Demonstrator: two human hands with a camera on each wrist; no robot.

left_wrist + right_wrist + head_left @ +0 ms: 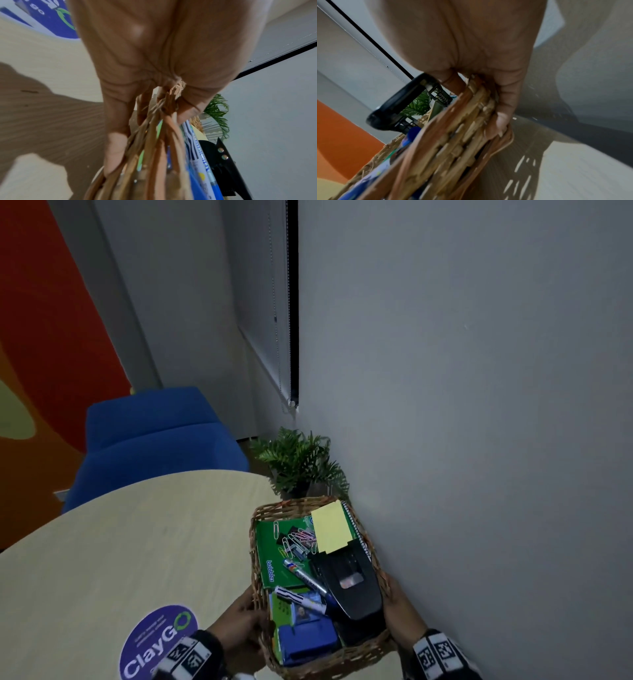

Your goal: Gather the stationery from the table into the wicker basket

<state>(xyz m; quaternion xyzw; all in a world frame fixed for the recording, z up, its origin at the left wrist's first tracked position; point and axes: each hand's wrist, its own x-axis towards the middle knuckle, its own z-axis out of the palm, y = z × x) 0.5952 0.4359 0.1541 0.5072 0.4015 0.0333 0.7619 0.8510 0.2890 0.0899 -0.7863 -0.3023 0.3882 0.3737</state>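
Item: wicker basket [260, 517], loaded, gripped at its near end by both hands over the corner of the desk [137, 529] beside the wall.

Contents, as seen from the head view — green notebook [274, 546] lying flat ahead of the fingers, loose paper clips [298, 539] on its cover, yellow sticky pad [330, 525] at the far end, black hole punch [349, 580] nearest the right fingers, two markers [305, 577] crossing the middle, blue box [305, 642] nearest the left fingers. No stationery shows on the visible stretch of desk; gathering looks complete or nearly so.

Left hand [239, 621]: fingers [116, 148] wrapped down the outside of the left wall, thumb hooked over the rim — clamped on the weave.

Right hand [400, 607]: fingers [501, 121] curled along the outside of the right wall, thumb tucked inside the rim by the punch; clamped likewise.

Handling note: the step appears to be carrying or placing the full basket. Keep it level, since the clips lie loose and the punch sits heavy on the right-finger side. Both grips should hold evenly until the base is fully on the desk. Whether the base touches the desk cannot be told.
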